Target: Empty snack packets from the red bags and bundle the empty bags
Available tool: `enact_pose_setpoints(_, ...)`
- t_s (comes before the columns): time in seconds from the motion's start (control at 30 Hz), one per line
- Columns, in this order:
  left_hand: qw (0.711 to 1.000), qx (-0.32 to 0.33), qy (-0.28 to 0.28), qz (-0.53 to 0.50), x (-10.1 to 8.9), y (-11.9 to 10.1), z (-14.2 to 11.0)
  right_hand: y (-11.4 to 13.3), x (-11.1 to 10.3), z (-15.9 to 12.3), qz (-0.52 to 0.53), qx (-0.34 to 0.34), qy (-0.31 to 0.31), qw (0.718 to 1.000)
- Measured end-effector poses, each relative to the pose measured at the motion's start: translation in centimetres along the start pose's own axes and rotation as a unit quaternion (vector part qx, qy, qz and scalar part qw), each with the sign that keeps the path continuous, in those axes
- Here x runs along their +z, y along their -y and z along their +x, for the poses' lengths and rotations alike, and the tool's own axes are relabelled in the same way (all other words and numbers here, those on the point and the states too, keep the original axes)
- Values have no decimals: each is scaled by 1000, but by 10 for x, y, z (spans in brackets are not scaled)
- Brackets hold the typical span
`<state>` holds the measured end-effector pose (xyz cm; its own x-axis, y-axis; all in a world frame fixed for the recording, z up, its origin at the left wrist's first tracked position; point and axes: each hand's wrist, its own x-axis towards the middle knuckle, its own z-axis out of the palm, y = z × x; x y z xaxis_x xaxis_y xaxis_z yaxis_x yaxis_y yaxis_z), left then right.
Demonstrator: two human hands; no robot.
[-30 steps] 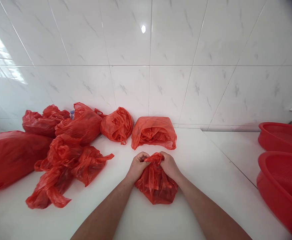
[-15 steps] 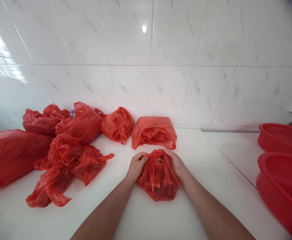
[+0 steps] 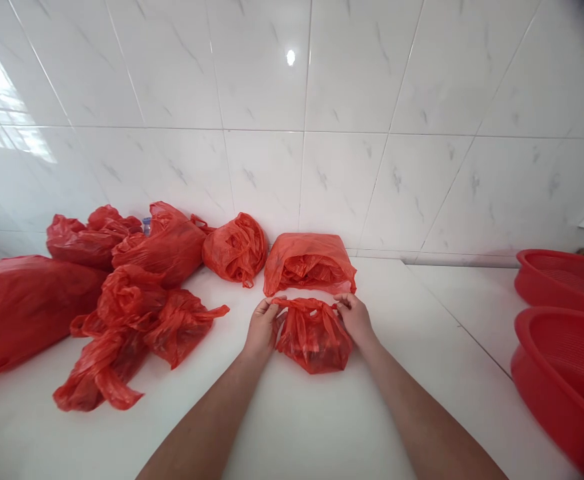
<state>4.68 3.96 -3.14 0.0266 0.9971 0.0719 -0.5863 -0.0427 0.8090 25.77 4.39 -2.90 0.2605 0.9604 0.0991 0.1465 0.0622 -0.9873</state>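
A small red plastic bag (image 3: 316, 343) sits on the white tabletop in front of me, with dark contents faintly showing through its film. My left hand (image 3: 263, 327) pinches the left end of its gathered top. At the right end, my right hand (image 3: 356, 319) pinches the film between thumb and fingers. The top edge is stretched sideways between the two hands. Just behind it lies a larger red plastic bag (image 3: 309, 253), its mouth facing me and crumpled red film inside. What fills the small bag cannot be made out.
Several filled red bags crowd the left, including a knotted bag (image 3: 132, 300), a round bundle (image 3: 237, 247) and a large bag (image 3: 27, 313). Two red plastic baskets (image 3: 527, 353) stand at the right edge. A tiled wall (image 3: 262, 167) rises behind the table (image 3: 292, 433).
My hands have moved apart, drawing the small bag's top out sideways into a wider line. The bag now looks lower and sits slightly farther from me.
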Motion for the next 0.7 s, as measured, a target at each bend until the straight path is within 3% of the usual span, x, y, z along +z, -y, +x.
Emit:
enact_pose_setpoints(0.17,999,3,-12,-45,-3,-7,3,-4,-8,4,-150,-58,-46,986)
enact_pose_setpoints(0.33,999,-11,18,-29,4,-13,-2,-4,-10,4,-240,-84,-65,965)
enact_pose_setpoints(0.57,995,-27,80,50,15,-14,-11,-10,-5,0,-268,-103,-60,956)
enact_pose_setpoints(0.7,989,-1,78,123,16,-14,-12,-12,-13,4,-266,-90,-42,959)
